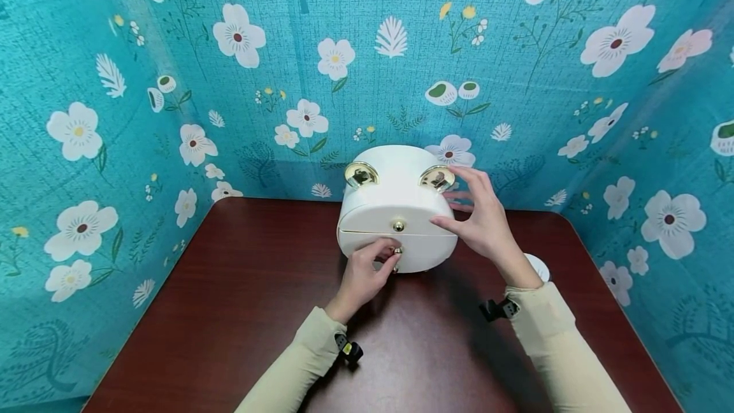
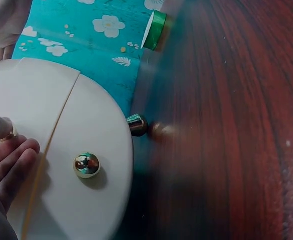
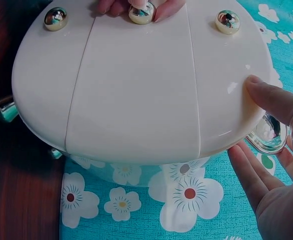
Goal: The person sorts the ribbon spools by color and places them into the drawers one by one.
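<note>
A white rounded drawer box (image 1: 401,164) with two gold ear-shaped pieces stands at the back of the table. Its front carries three gold knobs, one above another. My left hand (image 1: 364,273) pinches the middle knob (image 3: 141,14) between thumb and fingers. The bottom knob (image 2: 87,165) shows just below that hand, and the top knob (image 3: 228,22) is untouched. At the box's upper right side, my right hand (image 1: 484,222) rests with its thumb on the front face and its fingers spread along the side, near the right gold ear (image 3: 267,132).
The dark red-brown wooden table (image 1: 258,285) meets a blue flowered cloth (image 1: 287,81) behind and at both sides. Right of the box, partly behind the right forearm, lies a round white-faced thing (image 1: 538,266) with a green side. Short gold feet (image 2: 137,125) hold the box up.
</note>
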`<state>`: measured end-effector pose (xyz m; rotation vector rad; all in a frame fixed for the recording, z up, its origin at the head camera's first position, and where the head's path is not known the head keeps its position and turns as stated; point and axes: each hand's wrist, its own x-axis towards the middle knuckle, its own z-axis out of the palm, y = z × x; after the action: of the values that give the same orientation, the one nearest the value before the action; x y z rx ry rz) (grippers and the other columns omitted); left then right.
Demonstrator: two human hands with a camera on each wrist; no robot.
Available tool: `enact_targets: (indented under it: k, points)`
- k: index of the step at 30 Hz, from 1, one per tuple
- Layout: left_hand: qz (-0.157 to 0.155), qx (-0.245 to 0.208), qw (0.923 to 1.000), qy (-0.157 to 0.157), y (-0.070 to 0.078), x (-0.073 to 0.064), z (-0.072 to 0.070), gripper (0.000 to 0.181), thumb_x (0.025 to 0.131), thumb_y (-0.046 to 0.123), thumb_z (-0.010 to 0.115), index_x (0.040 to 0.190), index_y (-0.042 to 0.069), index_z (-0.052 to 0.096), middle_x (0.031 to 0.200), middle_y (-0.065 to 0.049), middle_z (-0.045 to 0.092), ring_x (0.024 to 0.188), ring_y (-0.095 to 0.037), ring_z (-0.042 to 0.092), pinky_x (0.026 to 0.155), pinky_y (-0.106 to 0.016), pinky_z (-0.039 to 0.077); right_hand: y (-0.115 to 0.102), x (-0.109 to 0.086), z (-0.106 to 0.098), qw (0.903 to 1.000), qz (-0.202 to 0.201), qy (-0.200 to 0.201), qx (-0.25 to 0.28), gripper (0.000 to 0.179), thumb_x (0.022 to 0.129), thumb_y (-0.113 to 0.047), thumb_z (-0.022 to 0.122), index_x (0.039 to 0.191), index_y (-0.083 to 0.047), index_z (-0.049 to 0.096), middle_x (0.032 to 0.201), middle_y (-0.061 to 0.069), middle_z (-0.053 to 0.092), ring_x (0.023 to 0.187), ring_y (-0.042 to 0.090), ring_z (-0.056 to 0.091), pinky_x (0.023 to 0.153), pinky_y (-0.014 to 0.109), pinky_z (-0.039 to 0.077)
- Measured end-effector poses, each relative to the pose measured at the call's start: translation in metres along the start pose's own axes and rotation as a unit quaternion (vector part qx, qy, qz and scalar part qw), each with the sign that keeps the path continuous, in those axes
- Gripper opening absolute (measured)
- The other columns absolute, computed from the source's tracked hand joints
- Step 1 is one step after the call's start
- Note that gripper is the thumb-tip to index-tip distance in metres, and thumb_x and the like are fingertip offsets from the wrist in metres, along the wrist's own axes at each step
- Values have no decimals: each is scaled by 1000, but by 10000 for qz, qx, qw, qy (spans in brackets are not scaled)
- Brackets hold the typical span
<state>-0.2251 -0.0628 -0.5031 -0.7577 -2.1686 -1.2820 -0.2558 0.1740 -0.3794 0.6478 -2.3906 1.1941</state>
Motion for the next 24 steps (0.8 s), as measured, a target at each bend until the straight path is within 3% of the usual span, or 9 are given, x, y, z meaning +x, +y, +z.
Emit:
enact_targets:
  k: [5, 15, 24]
  points:
    - [-52, -36, 10000, -52, 0, 1, -1, 16, 89, 16, 69, 105, 16, 66, 92, 8, 70, 81, 1, 65, 69, -16, 54, -1, 1, 0, 10000, 62, -6, -72, 93, 68, -23, 87, 145, -35, 35, 140, 3, 34, 103, 26, 66, 78, 36, 56]
    - [75, 12, 10000, -11, -6, 0, 0, 16, 89, 18, 69, 105, 17, 66, 95, 8, 69, 83, 1, 64, 71, -14, 52, -1, 1, 1, 9999, 128, -31, -20, 93, 68, -22, 87, 144, -35, 35, 140, 4, 34, 104, 26, 65, 78, 43, 56]
    - [90, -113, 9999, 4, -6, 0, 0, 17, 90, 18, 68, 107, 17, 66, 96, 7, 69, 83, 1, 65, 72, -15, 53, -2, 0, 0, 9999, 134, -33, -20, 93, 68, -24, 87, 144, -35, 35, 139, 5, 35, 104, 26, 65, 78, 42, 56]
